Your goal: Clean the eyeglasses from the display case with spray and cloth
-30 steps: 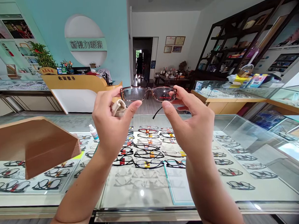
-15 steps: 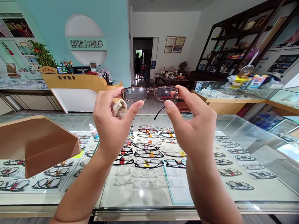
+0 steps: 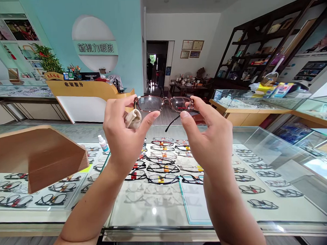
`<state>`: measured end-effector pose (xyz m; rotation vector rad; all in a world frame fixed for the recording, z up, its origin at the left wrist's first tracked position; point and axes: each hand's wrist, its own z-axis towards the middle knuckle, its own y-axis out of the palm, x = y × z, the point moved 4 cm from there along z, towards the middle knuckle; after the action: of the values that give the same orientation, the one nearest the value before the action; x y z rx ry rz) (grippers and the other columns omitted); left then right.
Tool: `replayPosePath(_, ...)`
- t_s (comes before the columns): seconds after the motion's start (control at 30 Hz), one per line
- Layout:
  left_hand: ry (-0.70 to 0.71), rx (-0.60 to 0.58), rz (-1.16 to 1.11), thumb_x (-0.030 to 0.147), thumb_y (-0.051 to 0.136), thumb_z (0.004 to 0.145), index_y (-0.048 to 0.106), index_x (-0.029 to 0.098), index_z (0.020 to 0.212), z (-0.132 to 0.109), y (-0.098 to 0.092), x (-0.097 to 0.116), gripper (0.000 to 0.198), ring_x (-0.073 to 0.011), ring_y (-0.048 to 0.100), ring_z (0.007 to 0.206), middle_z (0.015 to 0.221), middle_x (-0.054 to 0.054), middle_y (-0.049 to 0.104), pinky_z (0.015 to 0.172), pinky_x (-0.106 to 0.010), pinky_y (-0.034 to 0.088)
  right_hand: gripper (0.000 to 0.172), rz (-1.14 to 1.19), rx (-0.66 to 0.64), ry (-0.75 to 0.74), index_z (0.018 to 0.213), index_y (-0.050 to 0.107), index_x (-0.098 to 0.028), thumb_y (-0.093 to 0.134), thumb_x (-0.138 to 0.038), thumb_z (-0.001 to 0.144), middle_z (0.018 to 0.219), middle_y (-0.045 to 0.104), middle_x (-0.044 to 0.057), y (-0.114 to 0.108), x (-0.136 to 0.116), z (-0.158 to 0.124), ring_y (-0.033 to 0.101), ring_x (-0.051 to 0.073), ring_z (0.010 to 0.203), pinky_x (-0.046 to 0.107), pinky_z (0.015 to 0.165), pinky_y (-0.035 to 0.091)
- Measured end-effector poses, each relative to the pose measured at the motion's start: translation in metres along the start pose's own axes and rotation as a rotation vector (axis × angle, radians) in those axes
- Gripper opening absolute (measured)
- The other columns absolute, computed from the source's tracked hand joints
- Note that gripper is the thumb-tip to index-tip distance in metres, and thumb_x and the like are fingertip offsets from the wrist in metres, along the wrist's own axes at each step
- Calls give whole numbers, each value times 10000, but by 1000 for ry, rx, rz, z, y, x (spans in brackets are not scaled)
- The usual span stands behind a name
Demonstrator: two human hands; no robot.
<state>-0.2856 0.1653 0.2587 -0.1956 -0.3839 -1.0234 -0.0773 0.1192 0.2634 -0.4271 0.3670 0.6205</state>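
Note:
A pair of eyeglasses [image 3: 151, 103] with a thin brownish frame is held up in front of me, above the glass counter. My left hand [image 3: 123, 127] grips its left end between thumb and fingers. A bunched pale cloth [image 3: 133, 119] is tucked in that same hand's palm. At the other end, my right hand [image 3: 210, 129] pinches the frame by its right rim and hinge. One dark temple arm hangs down below the right lens. Red lettering shows on the right lens. Below the hands, several rows of eyeglasses [image 3: 163, 168] lie in the display counter.
A brown cardboard box [image 3: 55, 165] stands on the counter at left, near a small white bottle [image 3: 102, 143]. More display cases [image 3: 259, 101] stand at right. A yellow-topped reception desk [image 3: 82, 100] is behind. People [image 3: 152, 71] stand in the far doorway.
The eyeglasses have turned slightly, and their right end has come a little to the left with my right hand. Both hands keep their hold.

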Motion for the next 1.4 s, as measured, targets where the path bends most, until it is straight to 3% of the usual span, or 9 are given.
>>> replayPosePath(0.6,-65,-64,-73,638,929,874,742,330,1237,2,0,-2,512,-308,694,1196,1198,-103,702,903,-474,649,426,0,-19,40,1389,777,-255,649,-469,1044,1188,848,98,2,0,0,755,243,834,478,865,631)
replayPosePath(0.87,32,-13,-7,619,930,879,717,308,1261,2,-1,-4,537,-284,692,1100,1125,-69,671,879,-425,594,437,-24,-38,31,1417,766,-250,620,-485,1079,1229,841,107,3,-1,-1,765,241,870,455,864,624)
replayPosePath(1.1,30,-18,-8,618,926,886,747,308,1222,4,-3,-4,491,-273,701,1086,1110,-64,701,895,-426,610,451,0,-6,4,1434,768,-252,659,-506,1078,1235,842,108,2,0,-2,777,240,878,450,851,637)
replayPosePath(1.4,-14,-102,-40,625,953,847,802,340,1197,20,-14,-18,476,-248,745,1020,1116,-42,794,883,-439,621,444,58,73,-109,1465,760,-284,714,-468,1063,1254,817,101,2,-1,-2,778,225,888,469,912,659)
